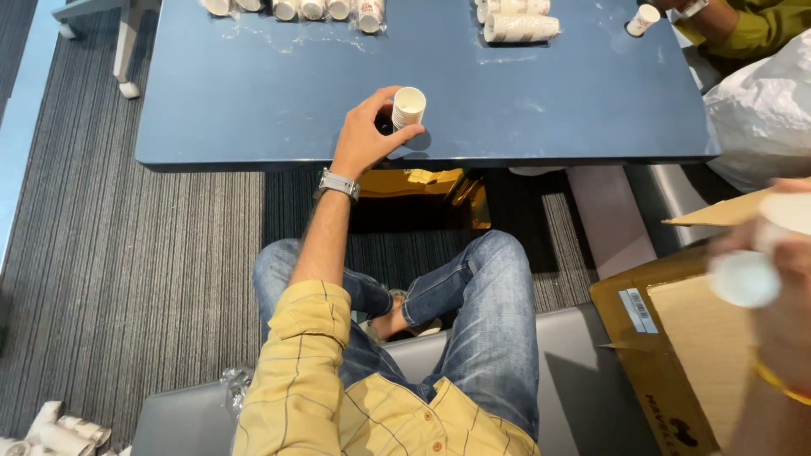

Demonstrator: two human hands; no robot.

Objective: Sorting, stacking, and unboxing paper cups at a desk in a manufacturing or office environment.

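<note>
Near the table (253, 101) edge, left hand (365, 135) pinches a cup stack (408, 107); blurred right hand's (781, 287) grip unclear.

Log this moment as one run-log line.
left hand: gripping paper cup stack on blue table | right hand: blurred, holding white cups over cardboard box

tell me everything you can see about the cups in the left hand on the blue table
The stack of cups is a short nest of white paper cups, rims showing as thin bands, with the top cup's pale inside open to view. It stands roughly upright near the front edge of the blue table. The left hand grips its side with thumb and fingers. Any print is too small to tell.
</note>
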